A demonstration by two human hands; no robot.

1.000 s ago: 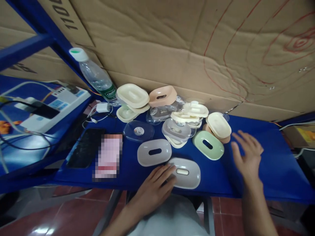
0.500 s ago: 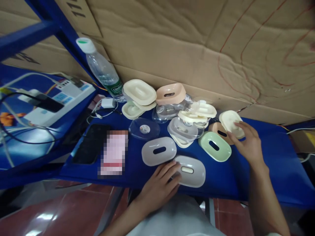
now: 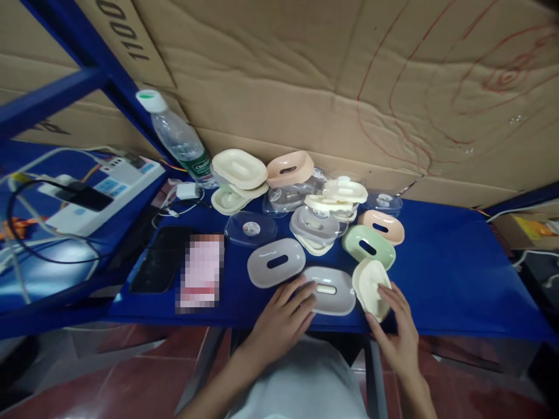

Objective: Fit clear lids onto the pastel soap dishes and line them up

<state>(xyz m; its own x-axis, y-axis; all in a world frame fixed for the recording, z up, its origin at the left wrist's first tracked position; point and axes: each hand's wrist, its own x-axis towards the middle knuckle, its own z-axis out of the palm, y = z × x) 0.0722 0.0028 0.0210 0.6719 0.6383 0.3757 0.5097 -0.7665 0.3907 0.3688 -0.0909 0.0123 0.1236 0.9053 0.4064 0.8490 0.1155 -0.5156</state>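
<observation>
My right hand (image 3: pixel 395 323) holds a cream oval plastic dish (image 3: pixel 370 285) by its edges, tilted beside the right end of a grey oval dish (image 3: pixel 343 297). A pale piece fills the slot of that grey dish. My left hand (image 3: pixel 286 311) lies with its fingers outstretched over the grey dish's left end; its thumb is hidden. Another grey dish (image 3: pixel 257 269) with a dark slot lies just behind and to the left. Behind the cream dish are a green slotted dish (image 3: pixel 351 240) and a peach slotted dish (image 3: pixel 396 233).
Stacked cream dishes (image 3: pixel 233 164), another peach dish (image 3: pixel 301 163) and clear lids (image 3: pixel 238 233) lie farther back on the blue table (image 3: pixel 454 262). A water bottle (image 3: pixel 174 137), phone (image 3: pixel 152 267) and power strip (image 3: pixel 72 221) are at left. Cardboard (image 3: pixel 271 75) stands behind.
My right hand has brought the cream dish from the back right toward me, beside the grey dish, uncovering the peach dish and a clear lid. My left hand stays on the grey dish.
</observation>
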